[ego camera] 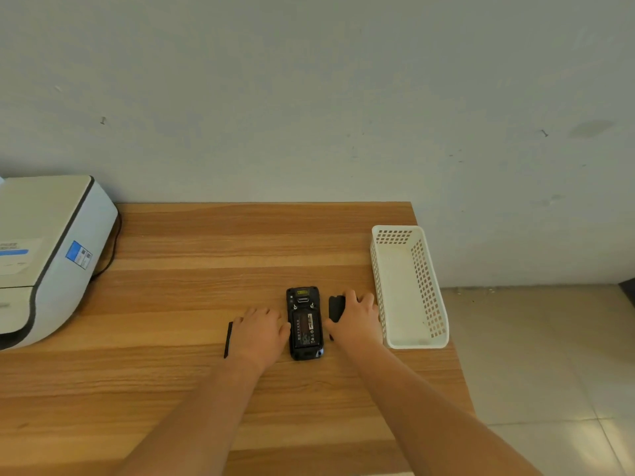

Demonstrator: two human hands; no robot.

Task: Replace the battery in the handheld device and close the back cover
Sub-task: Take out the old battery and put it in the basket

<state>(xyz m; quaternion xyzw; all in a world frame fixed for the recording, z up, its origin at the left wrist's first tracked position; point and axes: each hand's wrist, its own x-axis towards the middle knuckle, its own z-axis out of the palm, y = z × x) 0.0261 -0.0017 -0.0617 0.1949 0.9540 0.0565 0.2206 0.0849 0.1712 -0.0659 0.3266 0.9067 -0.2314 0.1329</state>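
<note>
While device (304, 322) lies w/ battery showing, left hand (258, 329) flat, right hand (357, 319) fingers spread over cover (336, 307).

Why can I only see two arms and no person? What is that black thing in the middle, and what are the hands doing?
The camera sits on the person's head and looks down, so you only see their arms reaching out. On the wooden table lies a black handheld device, face down, with its back open so the battery inside shows. The left hand rests beside it on one side, over a thin black piece; I cannot tell what that is. The right hand lies on a dark piece on the other side, probably the back cover. An empty white basket stands to the right, and a white machine, maybe a printer, on the left.
</note>
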